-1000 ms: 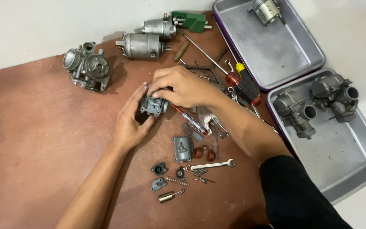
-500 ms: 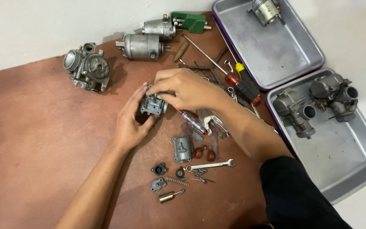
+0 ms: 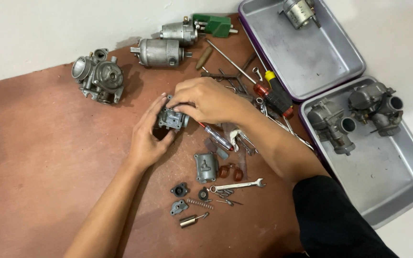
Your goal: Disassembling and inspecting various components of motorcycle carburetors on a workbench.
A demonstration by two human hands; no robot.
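Note:
A small grey metal carburetor body [image 3: 171, 119] is held just above the brown mat [image 3: 39, 157]. My left hand [image 3: 146, 138] cups it from below and from the left. My right hand [image 3: 206, 100] covers its top, fingers closed on its upper part. Below the hands lie a grey float bowl [image 3: 205, 166], two brown floats [image 3: 230, 172], a small wrench [image 3: 237, 185], a spring [image 3: 200, 203], small black and grey caps [image 3: 179, 190] and a brass piece [image 3: 188, 220].
Another carburetor [image 3: 98, 76] sits at the mat's upper left; two starter motors [image 3: 161, 51] and a green part [image 3: 212, 24] lie at the top. Screwdrivers [image 3: 273, 93] and rods lie right of my hands. Two metal trays [image 3: 311, 62] on the right hold a motor [image 3: 301, 10] and two carburetors [image 3: 354, 114].
My right hand has shifted a little on top of the carburetor body. Everything else stays as it was.

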